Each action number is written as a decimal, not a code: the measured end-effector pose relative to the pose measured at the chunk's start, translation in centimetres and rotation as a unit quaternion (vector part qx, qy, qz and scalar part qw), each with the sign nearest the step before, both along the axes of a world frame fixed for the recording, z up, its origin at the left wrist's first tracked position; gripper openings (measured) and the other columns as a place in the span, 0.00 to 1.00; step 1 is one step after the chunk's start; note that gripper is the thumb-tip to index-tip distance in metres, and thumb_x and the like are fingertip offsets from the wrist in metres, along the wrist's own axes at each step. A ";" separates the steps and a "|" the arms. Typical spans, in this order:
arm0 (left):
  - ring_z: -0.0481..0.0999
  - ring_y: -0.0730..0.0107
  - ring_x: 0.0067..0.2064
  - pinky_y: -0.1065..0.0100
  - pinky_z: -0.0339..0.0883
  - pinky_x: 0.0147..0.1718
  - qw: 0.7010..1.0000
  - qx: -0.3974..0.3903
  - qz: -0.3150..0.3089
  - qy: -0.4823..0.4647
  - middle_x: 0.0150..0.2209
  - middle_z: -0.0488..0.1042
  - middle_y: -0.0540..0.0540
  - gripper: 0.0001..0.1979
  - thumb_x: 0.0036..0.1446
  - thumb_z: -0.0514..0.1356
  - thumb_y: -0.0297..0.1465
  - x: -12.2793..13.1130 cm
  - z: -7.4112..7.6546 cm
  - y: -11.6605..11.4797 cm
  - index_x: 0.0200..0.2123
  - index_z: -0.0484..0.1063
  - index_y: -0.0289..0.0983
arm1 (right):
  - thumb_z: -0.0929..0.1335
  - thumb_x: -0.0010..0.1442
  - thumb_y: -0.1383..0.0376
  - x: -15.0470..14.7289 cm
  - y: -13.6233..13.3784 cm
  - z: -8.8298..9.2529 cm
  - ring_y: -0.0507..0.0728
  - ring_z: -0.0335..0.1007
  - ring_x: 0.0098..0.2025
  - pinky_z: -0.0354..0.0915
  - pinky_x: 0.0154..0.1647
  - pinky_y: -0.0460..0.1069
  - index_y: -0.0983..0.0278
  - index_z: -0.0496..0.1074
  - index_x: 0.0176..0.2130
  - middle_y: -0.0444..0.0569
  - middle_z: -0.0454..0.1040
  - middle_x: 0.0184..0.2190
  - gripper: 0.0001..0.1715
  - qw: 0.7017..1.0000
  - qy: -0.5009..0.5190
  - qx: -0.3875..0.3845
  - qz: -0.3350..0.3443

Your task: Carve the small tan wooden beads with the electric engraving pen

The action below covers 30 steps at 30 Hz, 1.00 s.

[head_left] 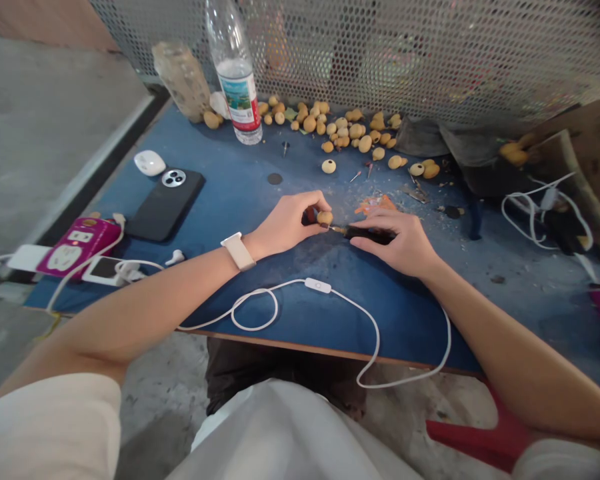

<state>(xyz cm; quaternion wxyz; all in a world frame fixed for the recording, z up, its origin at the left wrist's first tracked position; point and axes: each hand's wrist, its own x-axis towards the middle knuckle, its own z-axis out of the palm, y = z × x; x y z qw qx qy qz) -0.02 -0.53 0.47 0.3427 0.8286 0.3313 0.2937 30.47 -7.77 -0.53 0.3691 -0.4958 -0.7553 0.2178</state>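
Over the middle of the blue table, my left hand (300, 213) is closed around a small tan gourd (325, 218). A dark brown piece shows beside the gourd between the fingers; I cannot tell if it is part of it. My right hand (405, 237) grips a black pen-shaped power tool (373, 235) with a brass-coloured collar. Its thin metal tip points left and meets or almost meets the gourd. A white cord with an inline switch (318, 285) loops along the table's front and runs up under my right forearm.
Many small gourds (365, 143) lie along the perforated metal screen (405, 60). A water bottle (241, 100) stands at the back. Left are a phone (167, 207), a white earbud case (150, 163) and a magenta power strip (77, 247). Orange scraps (377, 203) lie behind my right hand.
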 end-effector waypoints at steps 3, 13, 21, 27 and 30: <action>0.87 0.65 0.43 0.63 0.79 0.49 1.000 -0.010 0.010 0.006 0.43 0.89 0.49 0.12 0.67 0.80 0.26 0.0 0.0 0.0 0.48 0.83 0.41 | 0.86 0.72 0.50 0.0 0.0 0.1 0.67 0.90 0.46 0.85 0.50 0.60 0.53 0.98 0.52 0.53 0.94 0.48 0.14 1.000 0.004 0.004 -0.005; 0.89 0.62 0.44 0.60 0.81 0.51 1.000 -0.014 0.010 0.010 0.44 0.91 0.46 0.10 0.66 0.81 0.30 -0.1 0.2 0.0 0.47 0.86 0.40 | 0.86 0.71 0.46 -0.3 -0.1 0.2 0.67 0.90 0.47 0.85 0.48 0.61 0.52 0.97 0.51 0.53 0.94 0.47 0.17 1.000 0.007 -0.009 -0.019; 0.90 0.62 0.44 0.60 0.82 0.50 1.000 -0.017 0.015 0.018 0.43 0.92 0.45 0.10 0.66 0.81 0.30 -0.1 0.2 0.0 0.49 0.89 0.39 | 0.85 0.72 0.49 -0.1 0.1 0.0 0.66 0.90 0.45 0.85 0.48 0.60 0.52 0.98 0.52 0.52 0.95 0.48 0.15 1.000 0.005 -0.008 -0.013; 0.91 0.61 0.45 0.60 0.82 0.52 1.000 -0.014 0.014 0.018 0.44 0.93 0.45 0.11 0.66 0.81 0.28 -0.1 0.0 0.1 0.49 0.90 0.40 | 0.85 0.72 0.50 0.0 0.1 -0.2 0.66 0.91 0.45 0.84 0.46 0.59 0.53 0.98 0.51 0.52 0.96 0.48 0.15 1.000 0.012 -0.002 -0.016; 0.91 0.61 0.45 0.60 0.83 0.52 1.000 -0.015 0.013 0.018 0.44 0.93 0.45 0.11 0.66 0.82 0.28 -0.1 0.1 0.1 0.50 0.90 0.40 | 0.85 0.72 0.49 0.0 0.2 -0.2 0.67 0.92 0.46 0.85 0.46 0.59 0.53 0.98 0.51 0.52 0.96 0.48 0.15 1.000 0.009 -0.004 -0.019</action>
